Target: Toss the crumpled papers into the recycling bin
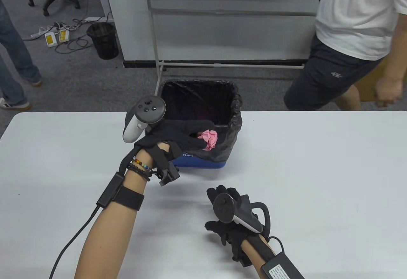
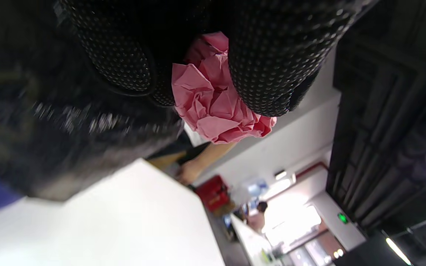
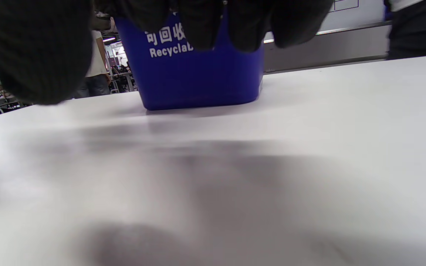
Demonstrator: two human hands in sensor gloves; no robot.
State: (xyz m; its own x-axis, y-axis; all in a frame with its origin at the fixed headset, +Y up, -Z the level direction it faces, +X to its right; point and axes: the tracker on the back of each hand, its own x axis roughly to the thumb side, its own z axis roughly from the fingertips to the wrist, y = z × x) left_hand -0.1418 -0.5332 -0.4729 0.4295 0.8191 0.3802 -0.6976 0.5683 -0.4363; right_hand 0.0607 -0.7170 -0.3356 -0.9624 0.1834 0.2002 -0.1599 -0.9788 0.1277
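- Currently the left hand [image 1: 168, 140] grasps a pink crumpled paper [image 1: 208, 139] between its fingertips; the left wrist view shows the wad pinched between two dotted glove fingers [image 2: 272, 55], with most of it protruding below them.
- Right hand [image 1: 233, 218]: rests low over the desk [image 1: 318, 171], well apart from the paper and holding nothing. Its fingers curl downward in the right wrist view; whether they are fully clenched cannot be told.
- Paper location: at the near rim of the recycling bin [image 1: 203, 161], over the black liner bag [image 1: 232, 110], not yet released.
- Handling, judged: the wad is very light, soft and compressible, not fragile and not slippery against the dotted glove. A light fingertip pinch anywhere across its bulk is sufficient.
- Orientation: the wad is roughly round, with no clear long axis or pointing direction.
- Bin: a blue body with white lettering, standing on the desk at its far edge.
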